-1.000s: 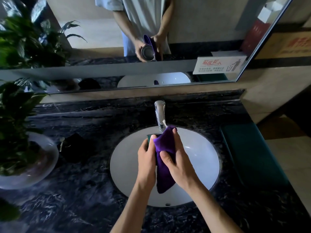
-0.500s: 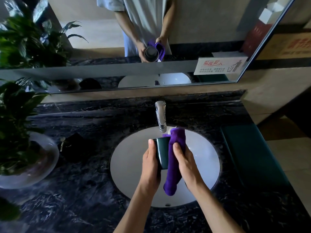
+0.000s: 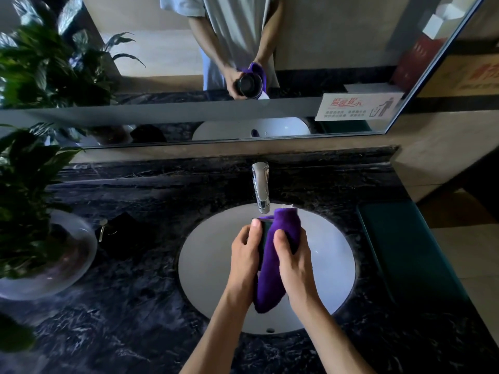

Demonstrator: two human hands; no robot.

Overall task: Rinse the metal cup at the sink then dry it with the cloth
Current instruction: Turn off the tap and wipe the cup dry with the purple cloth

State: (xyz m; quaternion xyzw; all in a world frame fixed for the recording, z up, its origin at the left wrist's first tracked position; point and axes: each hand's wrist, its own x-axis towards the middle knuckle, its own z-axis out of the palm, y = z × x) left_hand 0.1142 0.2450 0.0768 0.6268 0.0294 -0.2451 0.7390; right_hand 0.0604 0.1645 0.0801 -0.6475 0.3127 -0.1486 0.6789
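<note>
Left hand [image 3: 247, 255] fingers closed round dark metal cup [image 3: 266, 233], right hand [image 3: 295, 263] fingers pressing purple cloth [image 3: 272, 265] over it, cup mostly hidden, above white sink basin [image 3: 210, 265], chrome faucet [image 3: 261, 187] at twelve o'clock, potted plant [image 3: 29, 201] at nine o'clock on dark marble counter [image 3: 135, 306].

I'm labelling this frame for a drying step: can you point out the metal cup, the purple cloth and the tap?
metal cup [image 3: 267, 230]: head view, dark side wall showing between thumb and cloth.
purple cloth [image 3: 270, 282]: head view, middle of the hanging fold.
tap [image 3: 260, 184]: head view, chrome spout.
</note>
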